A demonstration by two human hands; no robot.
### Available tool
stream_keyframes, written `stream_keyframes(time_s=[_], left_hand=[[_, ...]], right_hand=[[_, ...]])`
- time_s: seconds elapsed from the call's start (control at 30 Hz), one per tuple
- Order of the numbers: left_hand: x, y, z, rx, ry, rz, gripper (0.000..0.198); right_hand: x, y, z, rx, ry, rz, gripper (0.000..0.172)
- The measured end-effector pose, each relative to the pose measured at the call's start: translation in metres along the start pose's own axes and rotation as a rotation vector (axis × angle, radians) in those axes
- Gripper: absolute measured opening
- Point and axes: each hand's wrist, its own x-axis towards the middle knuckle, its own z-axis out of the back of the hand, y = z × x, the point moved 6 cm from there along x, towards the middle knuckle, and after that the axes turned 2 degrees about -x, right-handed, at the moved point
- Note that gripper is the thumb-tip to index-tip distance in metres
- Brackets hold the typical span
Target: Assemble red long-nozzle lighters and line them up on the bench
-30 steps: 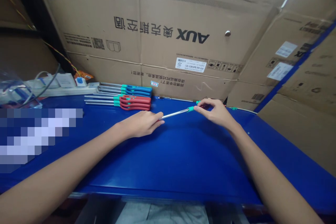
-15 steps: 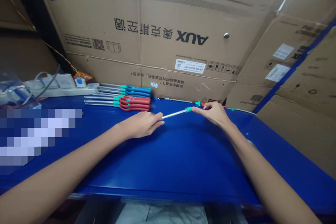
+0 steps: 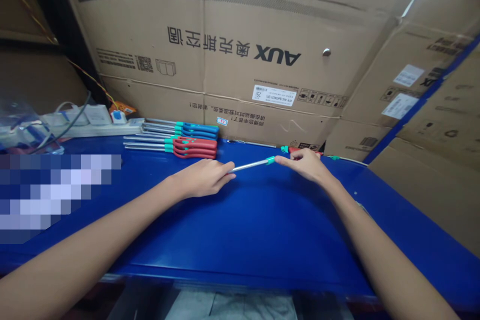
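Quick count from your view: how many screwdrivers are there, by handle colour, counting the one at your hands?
Blue-handled screwdrivers in the row: 3
Red-handled screwdrivers in the row: 3
Steel shaft with teal collar between left hand and right hand: 1
Red handle behind right hand: 1, possibly that shaft's own
Total: 8, or 7 if those two are one screwdriver

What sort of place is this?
Probably a workshop or storeroom: a blue workbench, rows of steel-shafted tools with red and blue handles, and stacked AUX cardboard cartons.
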Motion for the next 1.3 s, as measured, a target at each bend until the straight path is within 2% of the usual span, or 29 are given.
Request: stream_keyframes(time_s=[0.13, 0.3, 0.5, 0.6, 0.83, 1.07, 1.3], left_hand=[[0.000, 0.000, 0.001, 0.017, -0.021, 0.000, 0.025], [0.000, 0.000, -0.002, 0.031, -0.017, -0.010, 0.025], [-0.001, -0.004, -0.004, 0.060, -0.022, -0.081, 0.023], [-0.002, -0.005, -0.006, 0.056, -0.019, -0.110, 0.023], [-0.002, -0.005, -0.003, -0.037, -0.020, -0.126, 0.023], [-0.002, -0.005, 0.000, -0.078, 0.003, -0.090, 0.024], [-0.002, -0.007, 0.000, -0.065, -0.011, -0.099, 0.025]], right_hand=[[-0.002, -0.001, -0.009, 0.144, 0.136, -0.007, 0.070], [-0.004, -0.005, -0.014, 0.139, 0.282, -0.082, 0.071], [-0.004, -0.004, -0.024, 0.194, 0.464, 0.025, 0.068], [-0.002, -0.005, -0.024, 0.240, 0.427, 0.054, 0.061], [0.004, -0.005, -0.019, 0.334, 0.196, 0.129, 0.046], [0.006, -0.011, -0.027, 0.286, 0.234, 0.043, 0.052], [0.007, -0.011, -0.029, 0.283, 0.259, 0.057, 0.058]])
